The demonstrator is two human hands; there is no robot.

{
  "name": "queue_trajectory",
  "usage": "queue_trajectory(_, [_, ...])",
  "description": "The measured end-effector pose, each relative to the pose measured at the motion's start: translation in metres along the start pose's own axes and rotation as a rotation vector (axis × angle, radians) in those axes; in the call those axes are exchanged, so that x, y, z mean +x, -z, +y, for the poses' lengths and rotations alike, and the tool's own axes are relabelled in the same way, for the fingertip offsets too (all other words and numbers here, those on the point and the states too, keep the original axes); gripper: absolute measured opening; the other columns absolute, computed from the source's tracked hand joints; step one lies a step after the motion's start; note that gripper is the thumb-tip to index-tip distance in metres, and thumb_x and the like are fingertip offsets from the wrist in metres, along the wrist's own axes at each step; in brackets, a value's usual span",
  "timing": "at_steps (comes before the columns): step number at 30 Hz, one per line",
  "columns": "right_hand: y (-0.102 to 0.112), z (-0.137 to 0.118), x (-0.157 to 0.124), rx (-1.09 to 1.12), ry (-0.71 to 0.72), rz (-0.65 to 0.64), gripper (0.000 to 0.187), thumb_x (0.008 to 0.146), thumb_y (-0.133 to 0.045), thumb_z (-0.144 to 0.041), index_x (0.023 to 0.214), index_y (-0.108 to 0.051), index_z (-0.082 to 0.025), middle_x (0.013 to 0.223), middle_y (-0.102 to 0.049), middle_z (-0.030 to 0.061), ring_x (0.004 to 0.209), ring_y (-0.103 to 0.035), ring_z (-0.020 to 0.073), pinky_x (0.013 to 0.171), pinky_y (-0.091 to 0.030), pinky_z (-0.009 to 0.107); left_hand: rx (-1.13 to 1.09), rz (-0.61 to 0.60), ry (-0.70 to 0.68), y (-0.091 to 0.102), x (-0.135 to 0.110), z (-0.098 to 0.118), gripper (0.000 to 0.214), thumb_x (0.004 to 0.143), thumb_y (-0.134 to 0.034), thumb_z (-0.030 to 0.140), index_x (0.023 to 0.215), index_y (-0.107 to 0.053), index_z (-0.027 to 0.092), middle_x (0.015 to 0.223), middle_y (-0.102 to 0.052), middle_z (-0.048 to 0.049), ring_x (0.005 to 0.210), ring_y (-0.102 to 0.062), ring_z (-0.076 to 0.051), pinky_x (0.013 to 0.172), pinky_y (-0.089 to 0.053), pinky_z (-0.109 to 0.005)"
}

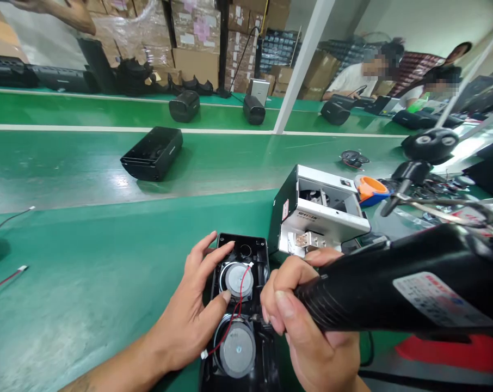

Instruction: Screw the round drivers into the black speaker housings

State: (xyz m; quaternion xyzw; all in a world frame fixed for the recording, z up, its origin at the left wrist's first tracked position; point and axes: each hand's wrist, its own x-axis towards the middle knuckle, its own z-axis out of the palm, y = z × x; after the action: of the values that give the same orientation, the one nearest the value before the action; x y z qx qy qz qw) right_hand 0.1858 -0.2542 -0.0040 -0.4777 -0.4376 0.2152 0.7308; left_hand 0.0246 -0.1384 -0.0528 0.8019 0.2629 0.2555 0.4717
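Note:
A black speaker housing (pixel 246 251) lies open on the green bench in front of me, with two round silver drivers (pixel 238 279) inside and a red wire (pixel 233 321) running across them. My left hand (pixel 193 316) rests on the housing's left edge, fingers spread and pressing it down. My right hand (pixel 307 321) is wrapped round a black electric screwdriver (pixel 393 288), whose tip touches the housing between the two drivers.
A white metal box (pixel 318 209) stands just behind the housing. Beyond it a black speaker (pixel 152 153) lies on the green conveyor belt (pixel 67 158), with more further back. An orange roll (pixel 371 188) and cables lie at right. Two people sit at the far right.

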Motion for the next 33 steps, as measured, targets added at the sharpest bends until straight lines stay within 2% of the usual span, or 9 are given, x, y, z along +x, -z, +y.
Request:
queue_trajectory(6, [-0.003,0.001,-0.002,0.031,-0.004,-0.080,0.018,0.104,-0.064,-0.018,0.120,-0.059,-0.026,0.086,-0.057,-0.0002,0.061,-0.050,0.0126,0.053,-0.046,0.026,0.058,-0.008,0.004,0.003,0.002,0.004,0.055,0.112,-0.044,0.039,0.165,-0.034,0.052,0.175,-0.022,-0.0017,0.165,-0.026,-0.035,0.132,-0.025,-0.077])
queue_trajectory(10, [-0.013,-0.002,0.003,-0.010,-0.004,-0.045,0.005,0.102,-0.064,-0.020,0.105,-0.062,-0.023,0.076,-0.056,-0.0030,0.061,-0.052,0.0117,0.057,-0.048,0.024,0.042,-0.030,0.028,0.005,0.003,0.003,0.051,0.112,-0.048,0.044,0.161,-0.038,0.055,0.174,-0.023,0.0005,0.163,-0.031,-0.035,0.132,-0.028,-0.076])
queue_trajectory(14, [-0.022,-0.007,0.011,0.001,0.013,-0.001,0.008,0.099,-0.069,-0.023,0.100,-0.061,-0.023,0.077,-0.060,-0.0031,0.059,-0.055,0.0105,0.053,-0.050,0.022,0.025,0.020,0.056,0.005,0.000,0.006,0.047,0.113,-0.040,0.042,0.158,-0.042,0.054,0.174,-0.026,0.0033,0.166,-0.025,-0.032,0.135,-0.018,-0.076])
queue_trajectory(16, [-0.020,-0.015,0.020,0.061,0.088,0.069,0.013,0.103,-0.067,-0.025,0.115,-0.061,-0.027,0.077,-0.059,-0.0049,0.054,-0.052,0.0098,0.048,-0.048,0.021,0.012,0.065,0.070,0.004,-0.002,0.009,0.046,0.113,-0.038,0.042,0.157,-0.045,0.053,0.174,-0.028,0.0037,0.166,-0.025,-0.032,0.136,-0.017,-0.075])
queue_trajectory(19, [-0.003,-0.034,0.042,0.116,0.301,0.243,0.039,0.105,-0.062,-0.019,0.140,-0.051,-0.033,0.072,-0.055,-0.0091,0.048,-0.049,0.0095,0.047,-0.046,0.022,0.006,0.120,0.075,0.003,-0.002,0.008,0.046,0.111,-0.040,0.042,0.155,-0.050,0.051,0.173,-0.031,0.0032,0.164,-0.030,-0.033,0.135,-0.022,-0.075])
queue_trajectory(22, [0.024,-0.045,0.067,-0.048,0.518,0.422,0.050,0.099,-0.067,-0.012,0.141,-0.045,-0.028,0.071,-0.056,-0.0107,0.048,-0.051,0.0110,0.051,-0.051,0.026,0.020,0.172,0.040,0.005,0.004,-0.004,0.049,0.108,-0.043,0.038,0.155,-0.051,0.049,0.172,-0.033,0.0011,0.162,-0.033,-0.035,0.133,-0.024,-0.078])
queue_trajectory(25, [0.043,-0.041,0.080,-0.265,0.615,0.426,0.046,0.097,-0.070,-0.009,0.136,-0.048,-0.022,0.073,-0.060,-0.0087,0.049,-0.054,0.0125,0.053,-0.054,0.030,0.046,0.224,0.005,0.007,0.010,-0.017,0.051,0.107,-0.044,0.036,0.157,-0.051,0.045,0.170,-0.035,-0.0030,0.162,-0.032,-0.037,0.132,-0.022,-0.080])
queue_trajectory(29, [0.046,-0.035,0.078,-0.312,0.493,0.396,0.038,0.098,-0.073,-0.013,0.130,-0.052,-0.020,0.071,-0.061,-0.0073,0.051,-0.056,0.0136,0.054,-0.055,0.030,0.029,0.241,-0.001,0.008,0.013,-0.020,0.052,0.107,-0.044,0.035,0.158,-0.050,0.043,0.170,-0.033,-0.0041,0.164,-0.028,-0.037,0.133,-0.019,-0.080])
queue_trajectory(33, [0.034,-0.040,0.064,-0.243,0.266,0.378,0.045,0.094,-0.080,-0.016,0.131,-0.054,-0.022,0.071,-0.062,-0.0071,0.048,-0.055,0.0134,0.049,-0.053,0.028,-0.002,0.241,-0.010,0.004,0.015,-0.018,0.054,0.105,-0.045,0.030,0.157,-0.050,0.044,0.169,-0.033,-0.0037,0.164,-0.027,-0.037,0.133,-0.022,-0.079])
